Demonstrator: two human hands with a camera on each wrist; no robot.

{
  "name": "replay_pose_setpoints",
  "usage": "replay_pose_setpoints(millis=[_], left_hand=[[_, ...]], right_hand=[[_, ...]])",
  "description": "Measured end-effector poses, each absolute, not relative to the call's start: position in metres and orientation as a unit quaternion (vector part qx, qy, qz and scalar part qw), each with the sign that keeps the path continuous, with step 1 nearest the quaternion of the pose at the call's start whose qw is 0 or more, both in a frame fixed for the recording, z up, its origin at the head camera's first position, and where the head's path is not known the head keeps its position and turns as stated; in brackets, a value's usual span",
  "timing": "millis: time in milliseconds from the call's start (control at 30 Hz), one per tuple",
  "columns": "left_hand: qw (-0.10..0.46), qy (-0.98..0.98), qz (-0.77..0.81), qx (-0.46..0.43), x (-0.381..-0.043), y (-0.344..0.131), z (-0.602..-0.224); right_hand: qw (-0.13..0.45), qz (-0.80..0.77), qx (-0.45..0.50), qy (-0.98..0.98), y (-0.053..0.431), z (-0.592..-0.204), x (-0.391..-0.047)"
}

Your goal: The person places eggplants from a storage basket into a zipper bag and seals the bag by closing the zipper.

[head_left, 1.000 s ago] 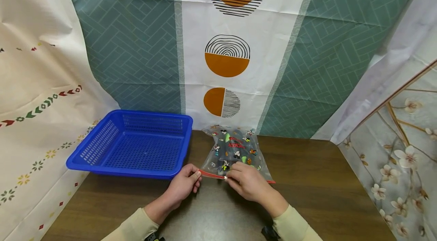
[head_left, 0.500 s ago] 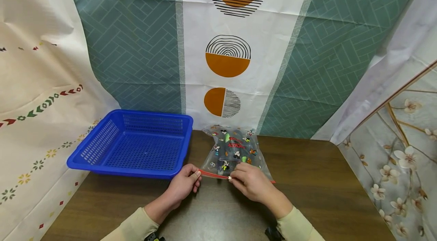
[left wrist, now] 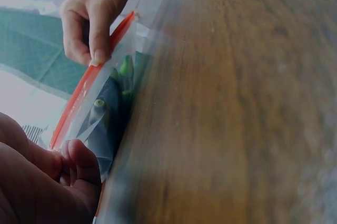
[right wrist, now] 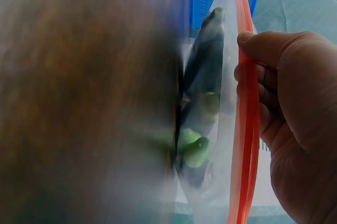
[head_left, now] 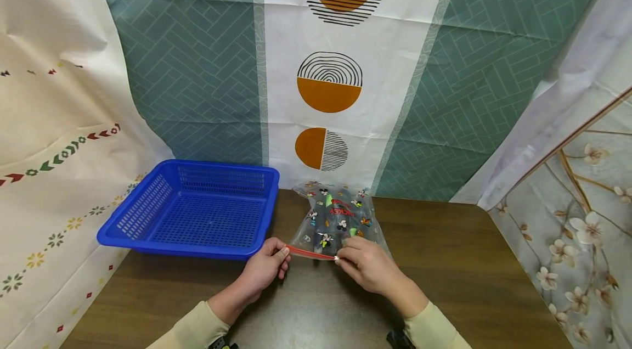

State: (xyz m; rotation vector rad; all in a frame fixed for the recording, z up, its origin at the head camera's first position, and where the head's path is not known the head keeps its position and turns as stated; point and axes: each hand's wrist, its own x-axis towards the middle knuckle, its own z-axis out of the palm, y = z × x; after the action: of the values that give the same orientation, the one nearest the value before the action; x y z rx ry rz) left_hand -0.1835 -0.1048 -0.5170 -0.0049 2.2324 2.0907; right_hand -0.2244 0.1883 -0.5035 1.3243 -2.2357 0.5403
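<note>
A clear slider zip bag (head_left: 343, 220) with cartoon prints and a red zip strip (head_left: 311, 253) lies on the table, its mouth toward me. Through the plastic show several dark green, vegetable-like pieces (right wrist: 208, 40) with paler green ends. My left hand (head_left: 266, 266) pinches the left corner of the strip between thumb and fingers. Partway along the strip, the thumb and fingers of my right hand (head_left: 367, 266) pinch the small white slider (left wrist: 96, 63). The strip is pulled fairly straight between both hands. My right hand covers the strip's right part in the head view.
A blue perforated plastic basket (head_left: 212, 217) stands on the brown wooden table (head_left: 444, 283), left of the bag and close to my left hand. A patterned curtain (head_left: 207, 63) hangs behind the table, with more printed cloth at both sides.
My right hand has slid a short way rightward along the red strip with the slider. The left hand stays at its corner, and the bag has barely moved.
</note>
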Motion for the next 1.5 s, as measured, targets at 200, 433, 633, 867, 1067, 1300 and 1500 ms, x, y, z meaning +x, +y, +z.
replay_pose_setpoints(millis=[200, 433, 633, 867, 1067, 1300, 1500], left_hand=[[0.035, 0.731, 0.681, -0.014, -0.182, -0.103, -0.517], [0.033, 0.728, 0.685, -0.022, -0.182, -0.103, -0.517], [0.036, 0.728, 0.684, -0.025, -0.181, -0.104, -0.517], [0.045, 0.727, 0.685, -0.018, -0.182, -0.104, -0.517], [0.047, 0.724, 0.688, -0.022, -0.182, -0.104, -0.517], [0.044, 0.723, 0.689, -0.025, -0.183, -0.104, -0.517], [0.038, 0.722, 0.690, -0.037, -0.184, -0.104, -0.518]], right_hand=[[0.245, 0.196, 0.484, -0.817, 0.193, -0.505, -0.224], [0.243, 0.193, 0.481, -0.820, 0.199, -0.506, -0.224], [0.247, 0.187, 0.476, -0.823, 0.205, -0.507, -0.223], [0.243, 0.185, 0.474, -0.826, 0.210, -0.505, -0.222], [0.243, 0.187, 0.470, -0.828, 0.213, -0.505, -0.221], [0.240, 0.190, 0.467, -0.830, 0.220, -0.505, -0.221], [0.243, 0.192, 0.466, -0.829, 0.226, -0.503, -0.221]])
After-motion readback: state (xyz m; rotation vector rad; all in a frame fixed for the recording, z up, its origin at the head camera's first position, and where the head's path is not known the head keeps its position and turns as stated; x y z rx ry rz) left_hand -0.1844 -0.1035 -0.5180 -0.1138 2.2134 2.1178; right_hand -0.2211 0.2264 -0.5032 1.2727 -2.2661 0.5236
